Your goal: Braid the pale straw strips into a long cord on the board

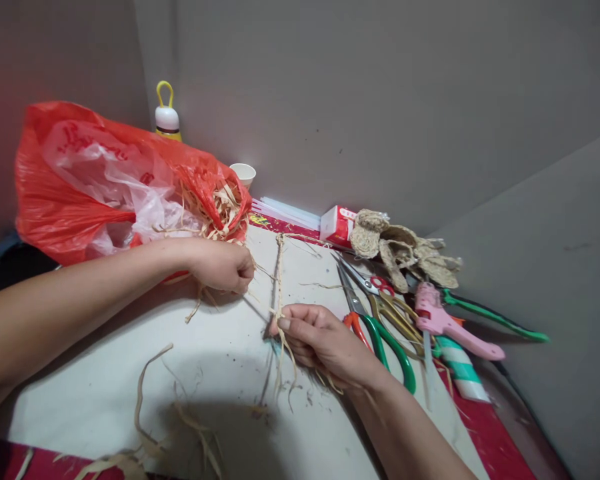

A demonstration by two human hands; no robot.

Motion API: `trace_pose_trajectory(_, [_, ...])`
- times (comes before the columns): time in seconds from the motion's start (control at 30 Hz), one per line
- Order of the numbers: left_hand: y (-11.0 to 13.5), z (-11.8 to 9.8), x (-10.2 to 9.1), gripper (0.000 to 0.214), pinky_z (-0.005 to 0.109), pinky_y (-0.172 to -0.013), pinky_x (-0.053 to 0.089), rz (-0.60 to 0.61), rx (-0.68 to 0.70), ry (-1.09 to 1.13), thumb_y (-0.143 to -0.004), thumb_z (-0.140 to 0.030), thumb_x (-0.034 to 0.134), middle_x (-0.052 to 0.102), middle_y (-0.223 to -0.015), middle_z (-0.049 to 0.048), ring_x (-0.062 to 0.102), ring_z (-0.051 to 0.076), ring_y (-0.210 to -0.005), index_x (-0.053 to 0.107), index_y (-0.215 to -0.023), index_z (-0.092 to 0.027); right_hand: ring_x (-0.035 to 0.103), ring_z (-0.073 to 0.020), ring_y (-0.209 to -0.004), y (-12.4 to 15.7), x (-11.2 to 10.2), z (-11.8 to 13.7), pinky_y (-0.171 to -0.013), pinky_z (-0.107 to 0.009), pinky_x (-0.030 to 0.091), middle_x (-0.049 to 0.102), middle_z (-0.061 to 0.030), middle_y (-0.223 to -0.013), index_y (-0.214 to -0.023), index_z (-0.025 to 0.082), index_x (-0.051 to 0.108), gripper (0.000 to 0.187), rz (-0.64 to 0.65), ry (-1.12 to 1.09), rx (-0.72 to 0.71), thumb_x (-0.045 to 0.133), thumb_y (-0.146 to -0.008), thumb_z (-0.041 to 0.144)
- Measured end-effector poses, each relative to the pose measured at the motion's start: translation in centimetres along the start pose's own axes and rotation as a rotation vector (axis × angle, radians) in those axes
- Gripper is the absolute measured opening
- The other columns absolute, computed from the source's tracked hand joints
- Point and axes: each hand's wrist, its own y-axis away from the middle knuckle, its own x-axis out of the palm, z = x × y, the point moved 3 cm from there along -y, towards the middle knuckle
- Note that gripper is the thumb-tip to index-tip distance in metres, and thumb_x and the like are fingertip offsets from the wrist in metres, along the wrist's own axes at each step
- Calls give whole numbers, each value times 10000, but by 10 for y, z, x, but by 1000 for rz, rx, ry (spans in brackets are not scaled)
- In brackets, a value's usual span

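Note:
Between thumb and forefinger, my right hand [320, 337] pinches the lower part of a braided straw cord [280, 273]. The cord runs up the white board, and loose straw ends hang below the fingers. Up and to the left, my left hand [223, 267] is closed in a fist on a thin straw strand, with bits of straw showing beside the knuckles. Its inner grip is hidden. Just behind that hand lies a red plastic bag [75, 200] with a bundle of dry straw [227, 207] at its mouth. Loose straw strips [140, 393] lie nearer me.
Right of my right hand lie green-and-orange-handled scissors [380, 340], gold-handled scissors [400, 317] and a pink glue gun [443, 323]. Woven straw pieces [397, 243] and a red-and-white box [337, 227] sit behind. A paper cup [244, 175] and a yellow-and-white bottle [167, 120] stand by the wall.

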Motion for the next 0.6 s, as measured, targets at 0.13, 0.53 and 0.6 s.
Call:
trace_pose_trajectory(0.13, [8,-7,-12,190,255,-475,228,-224,-80,-282,-657,-124,514,456,-447,-23,350,109,-437,469,-483,-186,140,-35,-358,-1,1,1,-361,-193,99,298,122,-381,-737,126,626,249,6,2,7,667,-773,369])
trace_pose_trajectory(0.53, [67,-25,-72,222,213,-522,300,-1052,98,-76,-799,-222,432,503,-595,-21,420,87,-531,637,-818,-139,128,-29,-342,-4,3,-2,-350,-203,61,286,118,-386,-734,111,635,273,25,18,-3,665,-776,379])
trace_pose_trajectory(0.6, [69,-24,-75,185,210,-514,298,-1046,93,-70,-786,-218,443,472,-575,-29,406,82,-526,607,-750,-140,130,-29,-340,-4,4,0,-349,-203,63,289,118,-384,-726,114,633,276,34,16,-8,676,-765,384])
